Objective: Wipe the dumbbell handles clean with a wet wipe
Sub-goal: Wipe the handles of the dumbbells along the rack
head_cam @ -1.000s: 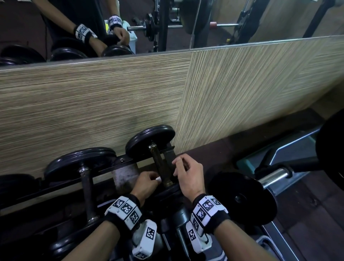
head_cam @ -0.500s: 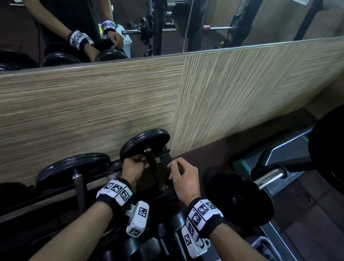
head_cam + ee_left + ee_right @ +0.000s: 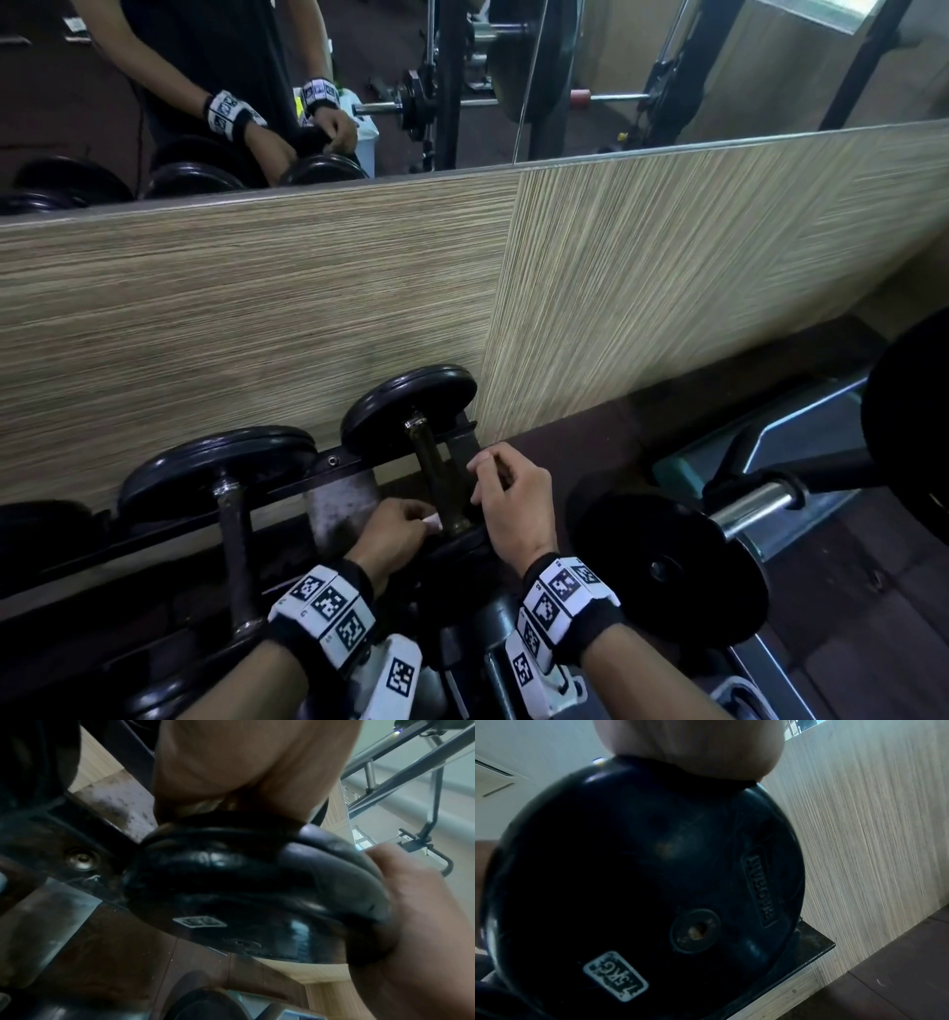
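Wipe [image 3: 432,522] pinched in the left hand [image 3: 393,537], pressed low on the handle [image 3: 434,475] of the right-hand dumbbell [image 3: 411,406] on the rack; right hand [image 3: 511,496], fingers curled, braces the near plate, likely to stop it rolling.

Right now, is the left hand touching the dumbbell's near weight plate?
Touching. In the left wrist view, the left hand rests directly on the black plate's upper rim, with no gap visible between them.

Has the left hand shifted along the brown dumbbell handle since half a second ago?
Yes. The left hand has slid from the far black plate down the brown dumbbell handle to its near end, holding a white wipe.
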`<state>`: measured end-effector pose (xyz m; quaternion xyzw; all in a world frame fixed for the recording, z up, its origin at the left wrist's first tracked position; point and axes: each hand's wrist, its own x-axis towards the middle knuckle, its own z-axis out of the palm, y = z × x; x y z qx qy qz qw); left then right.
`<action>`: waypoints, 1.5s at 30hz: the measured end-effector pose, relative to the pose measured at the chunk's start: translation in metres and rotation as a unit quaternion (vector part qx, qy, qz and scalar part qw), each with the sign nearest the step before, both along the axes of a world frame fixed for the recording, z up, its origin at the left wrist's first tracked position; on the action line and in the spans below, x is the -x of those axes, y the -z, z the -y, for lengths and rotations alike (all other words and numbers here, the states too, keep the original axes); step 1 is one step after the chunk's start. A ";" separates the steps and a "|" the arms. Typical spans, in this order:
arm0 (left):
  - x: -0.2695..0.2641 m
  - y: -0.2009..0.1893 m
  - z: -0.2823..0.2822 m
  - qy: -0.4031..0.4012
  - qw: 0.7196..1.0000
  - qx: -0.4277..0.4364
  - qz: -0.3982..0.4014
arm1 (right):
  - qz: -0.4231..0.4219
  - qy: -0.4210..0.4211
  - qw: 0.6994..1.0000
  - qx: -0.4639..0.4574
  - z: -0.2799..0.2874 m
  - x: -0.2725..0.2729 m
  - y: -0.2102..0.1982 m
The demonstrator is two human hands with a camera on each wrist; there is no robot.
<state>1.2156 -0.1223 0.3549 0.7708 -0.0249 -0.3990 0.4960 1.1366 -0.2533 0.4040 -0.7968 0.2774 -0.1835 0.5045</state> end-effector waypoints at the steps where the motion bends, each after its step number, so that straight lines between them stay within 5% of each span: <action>1: 0.001 -0.002 -0.001 0.005 1.000 0.003 0.006 | -0.002 -0.003 1.000 -0.002 0.000 0.001 -0.001; 11: -0.001 -0.031 -0.033 0.012 0.991 0.027 0.132 | -0.046 -0.038 0.997 0.043 0.003 -0.002 0.002; 16: 0.002 -0.056 -0.072 -0.008 0.977 0.054 0.205 | -0.172 -0.212 0.956 0.110 -0.019 -0.015 -0.022; 22: 0.012 -0.069 -0.135 -0.119 0.959 0.062 0.251 | -0.110 -0.378 0.912 -0.113 -0.088 -0.039 -0.018; 27: 0.020 -0.070 -0.189 -0.162 0.958 0.051 0.230 | -0.112 -0.413 0.895 -0.122 -0.125 -0.050 -0.003; 29: 0.016 -0.063 -0.216 -0.163 0.939 -0.028 0.301 | -0.128 -0.394 0.908 -0.070 -0.130 -0.056 0.006; 31: 0.010 -0.055 -0.250 -0.175 0.891 -0.166 0.385 | -0.161 -0.372 0.914 -0.005 -0.130 -0.062 0.018; 34: 0.006 -0.032 -0.302 -0.154 0.799 -0.384 0.437 | -0.242 -0.399 0.882 0.073 -0.129 -0.070 0.031; 36: 0.007 -0.021 -0.318 -0.135 0.762 -0.463 0.432 | -0.276 -0.432 0.855 0.080 -0.133 -0.075 0.036; 39: 0.004 -0.014 -0.314 -0.105 0.744 -0.496 0.436 | -0.299 -0.467 0.829 0.071 -0.142 -0.086 0.039; 45: 0.003 -0.017 -0.308 -0.119 0.750 -0.512 0.402 | -0.318 -0.532 0.779 0.090 -0.155 -0.098 0.045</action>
